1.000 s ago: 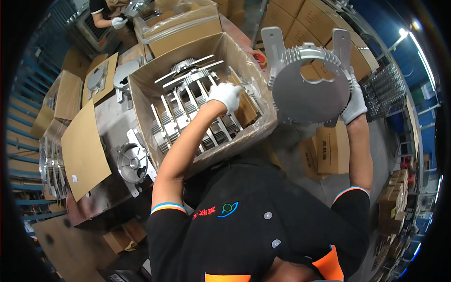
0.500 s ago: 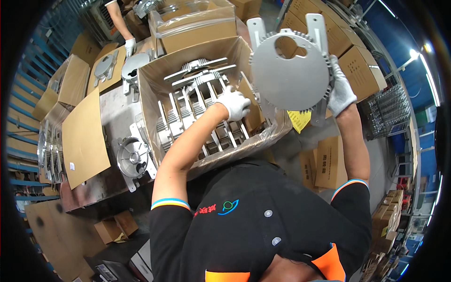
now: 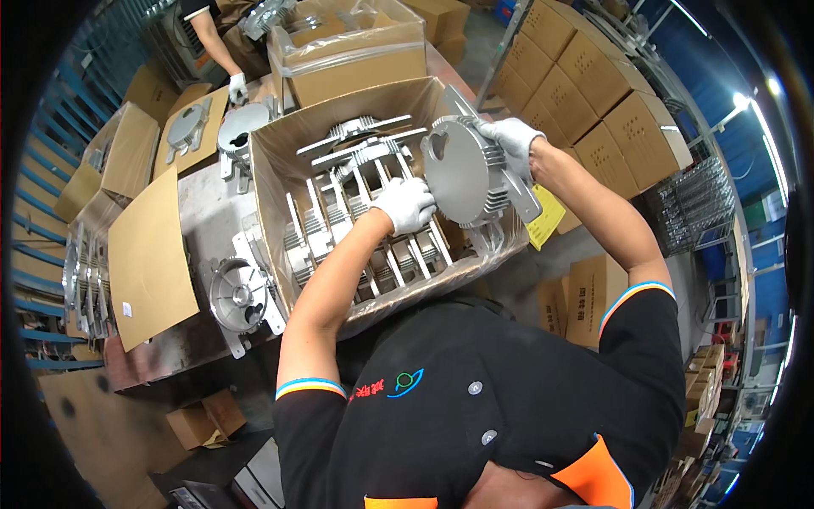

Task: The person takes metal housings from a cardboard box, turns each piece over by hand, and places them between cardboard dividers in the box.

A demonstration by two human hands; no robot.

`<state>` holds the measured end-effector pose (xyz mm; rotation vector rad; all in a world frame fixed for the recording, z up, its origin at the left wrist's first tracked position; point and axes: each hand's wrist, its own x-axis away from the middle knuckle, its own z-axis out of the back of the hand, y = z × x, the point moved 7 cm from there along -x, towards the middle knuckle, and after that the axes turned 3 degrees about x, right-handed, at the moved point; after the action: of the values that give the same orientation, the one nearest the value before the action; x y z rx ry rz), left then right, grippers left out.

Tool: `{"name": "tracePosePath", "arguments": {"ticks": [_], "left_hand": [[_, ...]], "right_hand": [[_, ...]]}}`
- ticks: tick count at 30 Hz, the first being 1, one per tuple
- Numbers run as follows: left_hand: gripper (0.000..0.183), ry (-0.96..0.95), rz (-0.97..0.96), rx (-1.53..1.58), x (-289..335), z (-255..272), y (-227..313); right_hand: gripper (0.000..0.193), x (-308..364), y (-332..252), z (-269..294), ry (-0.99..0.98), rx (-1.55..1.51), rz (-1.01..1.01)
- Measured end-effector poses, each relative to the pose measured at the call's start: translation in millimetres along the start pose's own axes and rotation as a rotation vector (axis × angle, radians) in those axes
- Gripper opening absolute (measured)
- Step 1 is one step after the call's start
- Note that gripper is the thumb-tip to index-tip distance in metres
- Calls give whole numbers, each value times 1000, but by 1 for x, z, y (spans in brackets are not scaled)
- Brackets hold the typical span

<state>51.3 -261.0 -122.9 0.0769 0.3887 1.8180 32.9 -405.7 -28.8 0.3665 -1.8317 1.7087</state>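
Note:
A round grey metal casting (image 3: 459,170) with finned edges and long mounting arms is tilted over the right end of the open cardboard box (image 3: 339,103). My right hand (image 3: 514,146), in a white glove, grips it by its far right edge. My left hand (image 3: 405,206), also gloved, is over the middle of the box with its fingers curled down, close to the held casting's left rim. What those fingers hold, if anything, is hidden. Similar finned castings (image 3: 360,182) stand on edge in rows inside the plastic-lined box.
Another casting (image 3: 241,295) lies on the table left of the box, beside a cardboard sheet (image 3: 153,254). A co-worker's gloved hand (image 3: 238,88) touches a casting at the far left. A second plastic-lined box (image 3: 356,76) stands behind. Stacked cartons (image 3: 585,102) line the right.
My right hand has brought the casting left and down into the box's right end, turning it more edge-on. My left hand has shifted slightly left and lower.

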Motion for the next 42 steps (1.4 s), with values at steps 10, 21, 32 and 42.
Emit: {"name": "tracePosePath", "arguments": {"ticks": [10,21,32,42], "left_hand": [[17,166,-40,77,1,7,1],[17,423,-74,72,14,44,13],[21,73,-116,37,-26,-4,27],[16,183,-157,69,-23,4,25]], "right_hand": [[19,-29,47,-5,80,42,-2],[18,-19,16,-10,267,1244,667],[14,-26,28,-57,-321,1770,890],[19,-56,68,-68,-835,1958,1181]]}}
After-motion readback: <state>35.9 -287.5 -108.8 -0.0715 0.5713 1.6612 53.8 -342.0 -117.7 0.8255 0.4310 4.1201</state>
